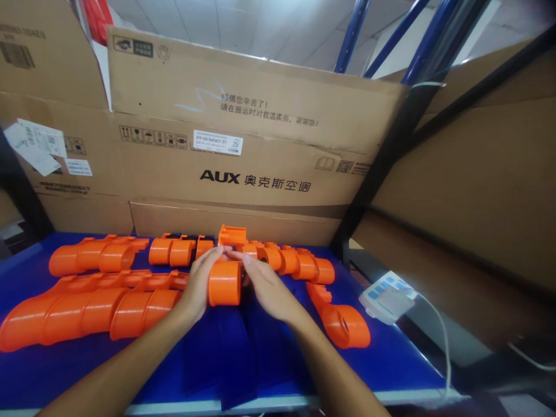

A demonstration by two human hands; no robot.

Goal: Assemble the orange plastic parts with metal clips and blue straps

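An orange plastic cylinder part stands on the blue table in the middle of the view. My left hand grips its left side and my right hand grips its right side, fingertips meeting over its top. Rows of similar orange tube-shaped parts lie around: a long nested row at the left, a second row behind it, a short group and a string of parts behind my hands. One single orange part lies to the right of my right hand.
Large cardboard boxes stand as a wall behind the table. A white device with blue buttons and a cable sits past the table's right edge. Blue rack posts and a dark shelf frame rise at the right.
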